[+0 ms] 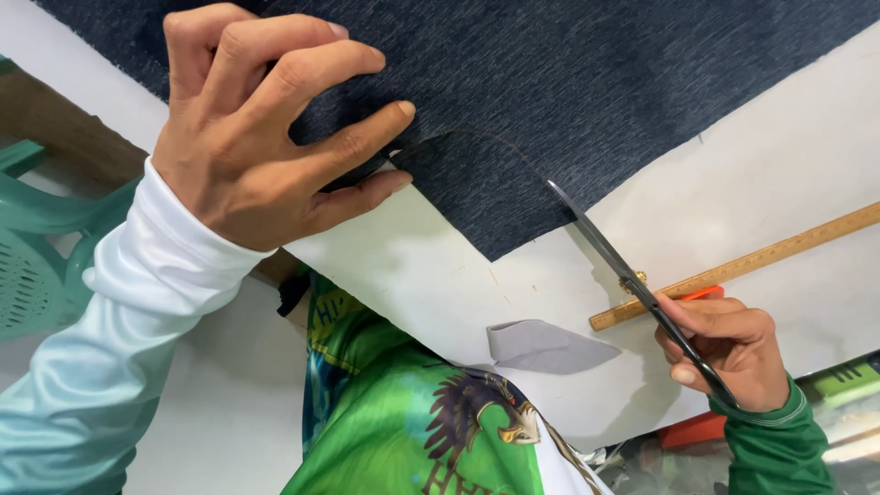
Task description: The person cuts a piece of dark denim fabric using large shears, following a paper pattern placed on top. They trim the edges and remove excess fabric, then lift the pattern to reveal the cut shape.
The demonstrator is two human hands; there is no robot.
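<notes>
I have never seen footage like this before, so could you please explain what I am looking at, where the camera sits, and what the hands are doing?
There is no machine here: a person works with two bare hands, and the single picture comes from a camera worn on the head, looking down at them. The left hand, in a white sleeve, presses and lifts the edge of a dark blue fabric spread on a white table. The right hand, in a green sleeve, is closed on the handles of black scissors, whose blades reach the fabric along a curved line. A wooden ruler and a small grey fabric piece also lie on the table. A green plastic chair stands at the left.
</notes>
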